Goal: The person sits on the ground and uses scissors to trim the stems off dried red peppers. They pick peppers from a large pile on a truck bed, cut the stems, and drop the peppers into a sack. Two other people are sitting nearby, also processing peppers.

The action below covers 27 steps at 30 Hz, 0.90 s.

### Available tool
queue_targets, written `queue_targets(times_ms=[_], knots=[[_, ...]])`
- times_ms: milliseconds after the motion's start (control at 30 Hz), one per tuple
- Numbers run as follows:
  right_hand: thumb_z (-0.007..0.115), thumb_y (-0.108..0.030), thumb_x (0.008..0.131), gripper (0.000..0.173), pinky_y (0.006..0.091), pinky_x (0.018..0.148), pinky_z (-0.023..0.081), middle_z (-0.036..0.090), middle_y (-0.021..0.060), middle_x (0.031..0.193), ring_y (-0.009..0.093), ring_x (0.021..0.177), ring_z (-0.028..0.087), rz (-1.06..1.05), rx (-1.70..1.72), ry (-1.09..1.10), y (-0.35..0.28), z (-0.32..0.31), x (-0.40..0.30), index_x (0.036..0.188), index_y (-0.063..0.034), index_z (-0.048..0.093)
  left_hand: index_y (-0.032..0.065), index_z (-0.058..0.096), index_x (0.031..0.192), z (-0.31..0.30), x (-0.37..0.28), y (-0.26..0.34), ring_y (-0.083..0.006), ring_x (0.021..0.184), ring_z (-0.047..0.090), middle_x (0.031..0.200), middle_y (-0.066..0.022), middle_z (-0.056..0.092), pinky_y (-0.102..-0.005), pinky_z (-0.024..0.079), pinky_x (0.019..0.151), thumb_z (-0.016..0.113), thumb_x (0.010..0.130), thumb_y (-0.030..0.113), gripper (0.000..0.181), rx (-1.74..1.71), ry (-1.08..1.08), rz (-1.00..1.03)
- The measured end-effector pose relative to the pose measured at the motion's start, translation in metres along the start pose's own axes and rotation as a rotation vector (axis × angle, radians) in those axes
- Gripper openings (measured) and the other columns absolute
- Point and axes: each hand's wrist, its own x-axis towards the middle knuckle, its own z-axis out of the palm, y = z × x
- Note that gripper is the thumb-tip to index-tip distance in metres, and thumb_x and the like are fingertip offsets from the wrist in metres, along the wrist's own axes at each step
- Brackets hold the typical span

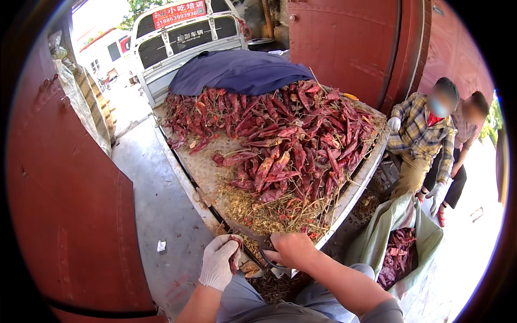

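Observation:
My left hand [215,260], in a white knit glove, grips a dried red chili pepper [234,261] at the near corner of the truck bed. Beside it, my bare right hand [297,249] holds a pair of scissors [247,231] by dark loop handles. The blades point left, just beyond the gloved hand; whether they are apart is unclear. Ahead, a large heap of dried red chilies [291,141] covers much of the truck bed [198,161]. Stems, seeds and pepper scraps [258,216] litter the bed's near end.
A green woven sack [375,232] of chilies stands right of my legs. Two people [424,129] sit beyond it, one gloved. Dark blue cloth [242,70] drapes the heap's far side. Red metal doors [76,202] flank the truck. White paper [161,246] lies on the floor.

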Motion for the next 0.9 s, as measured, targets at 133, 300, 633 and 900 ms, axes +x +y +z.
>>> queue_targets(times_ms=[133, 300, 633, 900], knots=[[0.072, -0.045, 0.1, 0.043, 0.0503, 0.077, 0.062, 0.074, 0.0215, 0.104, 0.039, 0.092, 0.076, 0.031, 0.036, 0.196, 0.001, -0.007, 0.017, 0.106, -0.0023, 0.069, -0.0037, 0.071, 0.114, 0.006, -0.003, 0.002, -0.0166, 0.073, 0.066, 0.089, -0.0088, 0.07, -0.031, 0.052, 0.06, 0.065, 0.099, 0.004, 0.018, 0.002, 0.014, 0.09], [0.069, -0.039, 0.106, 0.043, 0.0432, 0.086, 0.059, 0.073, 0.0171, 0.112, 0.032, 0.102, 0.073, -0.163, 0.703, 0.356, -0.017, -0.004, -0.004, 0.124, 0.0003, 0.069, -0.0021, 0.078, 0.114, 0.03, -0.001, -0.002, -0.0194, 0.108, 0.07, 0.123, -0.0118, 0.073, -0.0302, 0.055, 0.093, 0.067, 0.097, 0.0, 0.02, 0.182, -0.023, 0.348], [0.058, -0.021, 0.115, 0.023, 0.0323, 0.079, 0.058, 0.077, 0.009, 0.096, 0.017, 0.085, 0.073, 0.181, 1.812, 0.164, 0.018, 0.04, -0.049, 0.123, -0.0037, 0.07, 0.0042, 0.075, 0.125, 0.08, 0.077, 0.028, -0.0386, 0.116, 0.069, 0.123, -0.0203, 0.075, -0.0518, 0.052, 0.103, 0.081, 0.088, 0.033, 0.047, 1.461, 0.081, 1.061], [0.066, -0.013, 0.108, 0.018, 0.0287, 0.067, 0.055, 0.066, 0.0003, 0.092, 0.011, 0.075, 0.065, 0.264, 1.972, 0.316, 0.027, 0.037, -0.056, 0.123, -0.0013, 0.068, 0.0111, 0.081, 0.099, 0.086, 0.078, 0.022, -0.0375, 0.093, 0.074, 0.091, -0.0153, 0.078, -0.0506, 0.053, 0.088, 0.076, 0.087, 0.021, 0.016, 1.587, 0.063, 0.88]])
